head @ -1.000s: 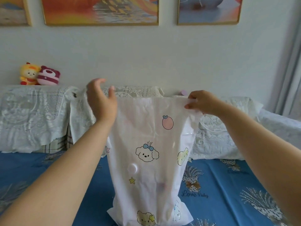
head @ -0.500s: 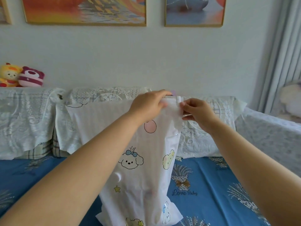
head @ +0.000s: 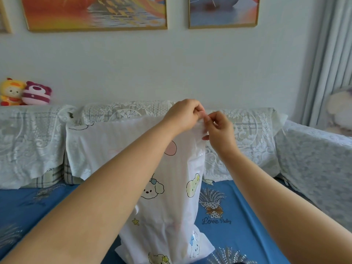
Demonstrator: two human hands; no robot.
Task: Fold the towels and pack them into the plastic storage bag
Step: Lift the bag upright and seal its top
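Plastic storage bag [head: 167, 206], white and printed with cartoon puppies, bears, a star and a pink peach, stood upright on the blue bedsheet [head: 238, 216] near the middle of the scene, its bottom corners splayed on the sheet and its top edge lifted toward the far side. Both hands met at the bag's upper right corner, close together and almost touching. The left hand [head: 182, 114] reached across in front of the bag, its fingers curled over and pinching the top edge. The right hand [head: 219, 128] sat just to the right of it, thumb and fingers pinching the same bunched strip of plastic at the bag's mouth. The left forearm crossed the bag's front and hid part of its print. Whatever was inside the bag could not be made out through the cloudy plastic. Behind the bag, lace-covered cushions [head: 123, 115] lined the far edge of the bed. Two plush toys [head: 25, 92] sat on the far left ledge, and a grey curtain [head: 331, 60] hung at the far right.
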